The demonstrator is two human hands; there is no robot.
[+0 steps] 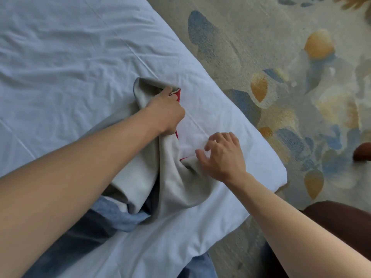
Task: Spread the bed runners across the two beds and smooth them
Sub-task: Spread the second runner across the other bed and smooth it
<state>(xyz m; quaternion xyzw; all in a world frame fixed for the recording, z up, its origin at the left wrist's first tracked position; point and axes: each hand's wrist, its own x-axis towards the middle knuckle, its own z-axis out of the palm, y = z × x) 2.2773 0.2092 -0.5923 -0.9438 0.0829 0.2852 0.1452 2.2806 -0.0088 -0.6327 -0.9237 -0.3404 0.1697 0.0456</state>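
Head view: crumpled grey, red-faced bed runner (pixel 170 177) on white bed (pixel 70 57).

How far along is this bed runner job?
Early on. Done: nothing looks spread yet; the grey runner lies bunched on the white sheet. In hand: the left hand grips a fold, and the right hand reaches for its edge. Left: unfolding and smoothing. No second bed is visible.

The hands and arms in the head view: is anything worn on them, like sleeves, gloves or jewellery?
Nothing shows. The left hand and right hand are bare, without gloves, rings or watch. Both forearms are bare too; no sleeve reaches into view.
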